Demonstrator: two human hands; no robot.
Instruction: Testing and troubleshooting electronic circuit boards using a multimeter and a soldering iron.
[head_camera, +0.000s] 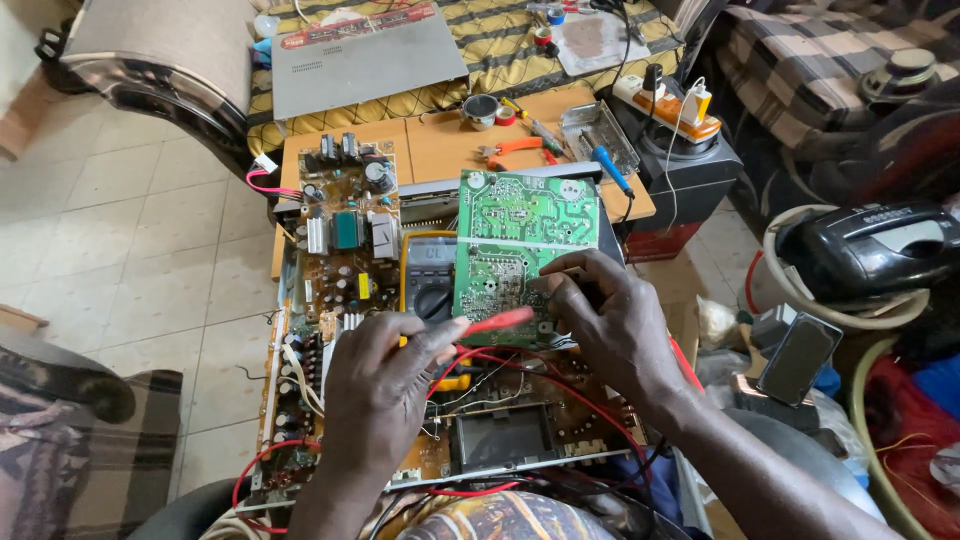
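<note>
Pinched between thumb and fingers of the left hand (385, 385), a red test probe (497, 321) pointed rightward with its tip at the lower edge of the green circuit board (522, 250). The right hand (605, 315) was closed on that board's lower right corner, fingers curled over the edge; whether it also gripped a second probe I could not tell, since the fingers hid that spot. The board stood tilted up, solder side facing the camera, propped over a yellow-cased multimeter (428, 275) and above the opened chassis (470, 440) resting on the person's lap. Red leads (560, 385) looped across the chassis beneath both hands. To do this well, I judged that the board needed steadying so the probe tip sat on a single solder pad without bridging to its neighbour, and the meter's face, partly covered by the board, wanted to be kept readable. Slack in the leads mattered too, lest they snag on the brown component board (345, 230) to the left. A soldering iron (610, 170) lay well apart on the wooden table (440, 140) beyond.
</note>
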